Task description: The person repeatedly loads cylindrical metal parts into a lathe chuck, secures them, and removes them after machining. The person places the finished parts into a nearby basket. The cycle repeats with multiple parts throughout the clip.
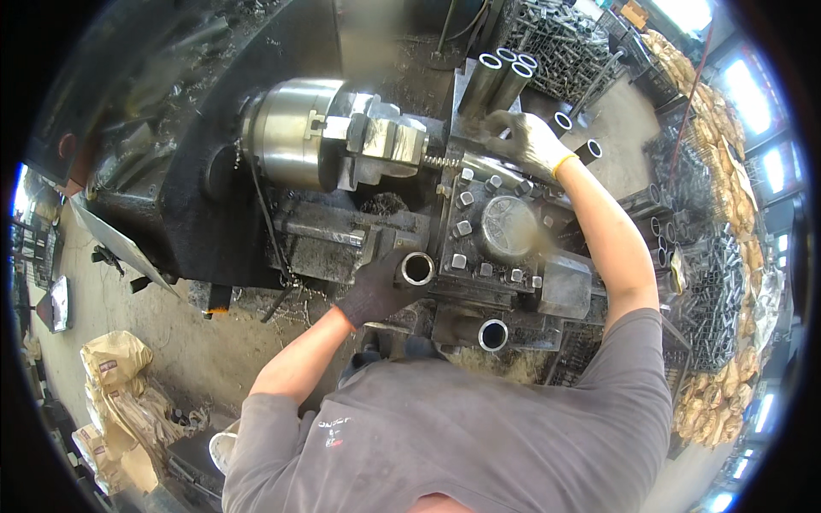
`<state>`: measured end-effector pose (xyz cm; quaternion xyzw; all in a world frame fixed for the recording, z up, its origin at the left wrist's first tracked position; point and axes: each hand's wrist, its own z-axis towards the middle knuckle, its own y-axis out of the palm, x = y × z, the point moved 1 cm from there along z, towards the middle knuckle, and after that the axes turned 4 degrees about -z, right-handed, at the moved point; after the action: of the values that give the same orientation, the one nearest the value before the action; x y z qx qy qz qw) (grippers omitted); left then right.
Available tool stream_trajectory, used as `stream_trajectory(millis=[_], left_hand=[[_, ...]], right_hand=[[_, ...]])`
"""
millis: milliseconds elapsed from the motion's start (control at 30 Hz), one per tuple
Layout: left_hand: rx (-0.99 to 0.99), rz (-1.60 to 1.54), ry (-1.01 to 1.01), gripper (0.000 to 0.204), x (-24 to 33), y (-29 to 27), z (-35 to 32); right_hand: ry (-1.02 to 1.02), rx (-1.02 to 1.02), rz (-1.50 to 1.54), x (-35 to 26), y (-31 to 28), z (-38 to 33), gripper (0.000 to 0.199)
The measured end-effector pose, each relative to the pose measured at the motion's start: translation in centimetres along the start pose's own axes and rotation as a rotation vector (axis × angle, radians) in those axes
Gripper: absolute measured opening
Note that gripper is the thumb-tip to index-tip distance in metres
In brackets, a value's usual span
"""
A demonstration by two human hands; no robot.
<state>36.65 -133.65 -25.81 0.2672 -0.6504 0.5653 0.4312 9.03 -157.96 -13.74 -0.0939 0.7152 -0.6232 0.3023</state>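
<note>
Head cam: I see L hand (pixel 376 289) clamped on tube (pixel 418 283), prob. steadying it; R hand (pixel 528 141) near tool post (pixel 509 227), fingers blurred, can't tell; upright tubes (pixel 481 90) close, prob. for reach.

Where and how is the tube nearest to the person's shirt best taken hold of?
Probably around the tube just behind its bright end, from the near side: the round outer wall shows there, while the tool post stands beyond it.
</note>
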Motion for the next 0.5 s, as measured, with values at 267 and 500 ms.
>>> stream_trajectory(millis=[267, 500], left_hand=[[-0.155, -0.613, -0.042, 0.047, 5.3, -6.5, 7.2], [0.060, 0.473, -0.122, 0.054, 6.4, -9.3, 7.1]], right_hand=[[-0.692, -0.059, -0.592, -16.5, -3.1, -2.4, 0.041], [-0.169, 0.165, -0.558, -6.9, -5.8, -1.2, 0.028]])
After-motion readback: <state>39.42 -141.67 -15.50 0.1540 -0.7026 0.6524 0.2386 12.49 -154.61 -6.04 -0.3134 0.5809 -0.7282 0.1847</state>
